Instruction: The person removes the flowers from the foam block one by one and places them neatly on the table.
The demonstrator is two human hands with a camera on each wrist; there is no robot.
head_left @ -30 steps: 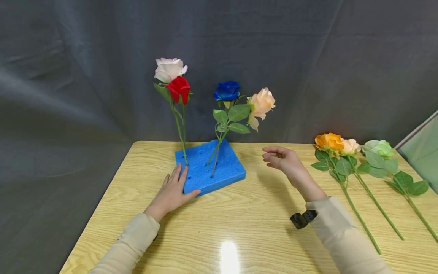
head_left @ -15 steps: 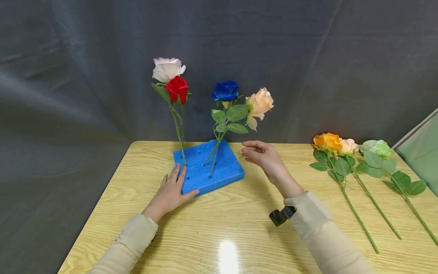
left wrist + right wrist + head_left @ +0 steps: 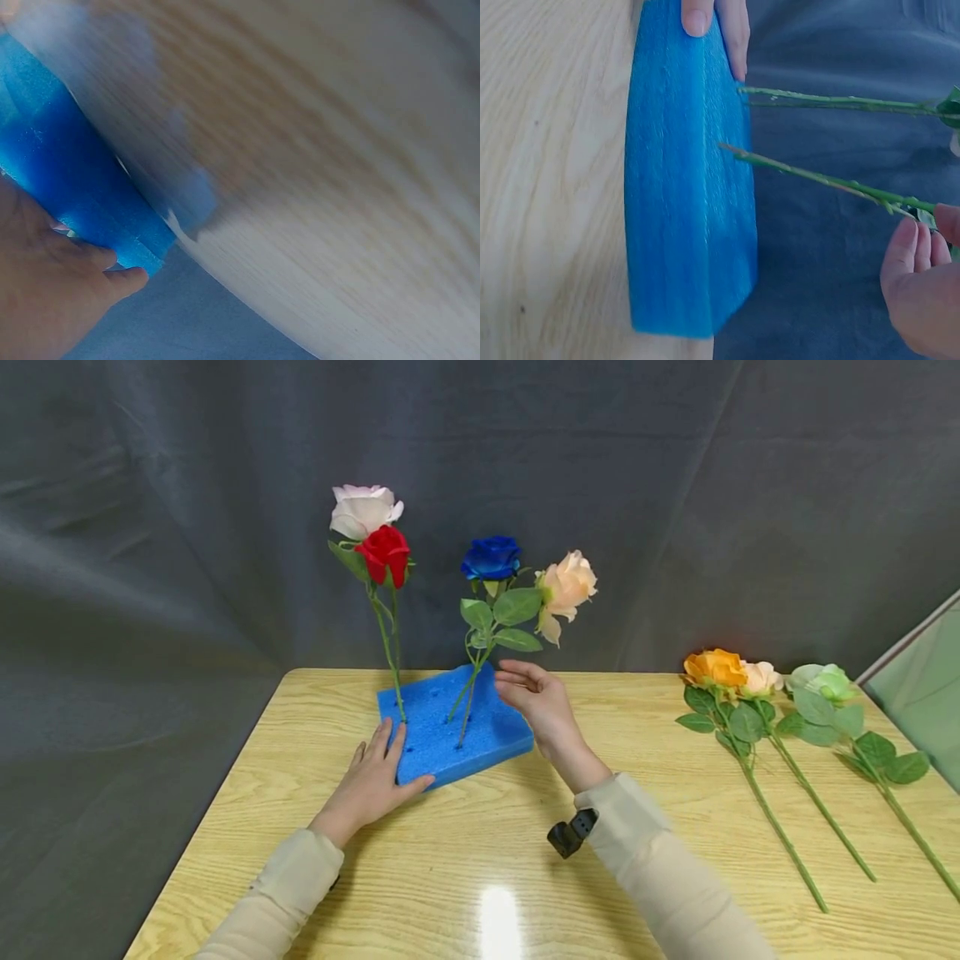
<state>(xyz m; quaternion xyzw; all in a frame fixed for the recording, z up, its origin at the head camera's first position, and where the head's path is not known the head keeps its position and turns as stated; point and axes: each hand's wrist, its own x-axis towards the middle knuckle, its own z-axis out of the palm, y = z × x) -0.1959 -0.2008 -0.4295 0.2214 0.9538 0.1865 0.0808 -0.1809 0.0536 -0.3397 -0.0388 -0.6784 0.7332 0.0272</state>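
A blue foam block (image 3: 498, 722) with small holes lies near the table's back edge. My left hand (image 3: 373, 783) rests on its front left corner, fingers spread. Behind those fingers a pale pink rose (image 3: 366, 512) and a red rose (image 3: 386, 554) stand in the block. A blue rose (image 3: 491, 558) and a peach rose (image 3: 568, 582) stand further right, their stems crossing. My right hand (image 3: 546, 710) is beside these crossed stems, fingers loosely bent, holding nothing. In the right wrist view its fingertips (image 3: 906, 234) overlap the leaning stem (image 3: 810, 177); contact cannot be told.
To the right, an orange rose (image 3: 715, 668), a second peach rose (image 3: 762, 680) and a pale green rose (image 3: 831, 682) lie on the wooden table (image 3: 420, 877). A dark curtain (image 3: 637, 485) hangs behind. A pale green panel (image 3: 918, 681) stands at the far right.
My right hand has moved left, from the table right of the block to beside the crossed stems. The left hand stays on the block, and the roses stand as before.
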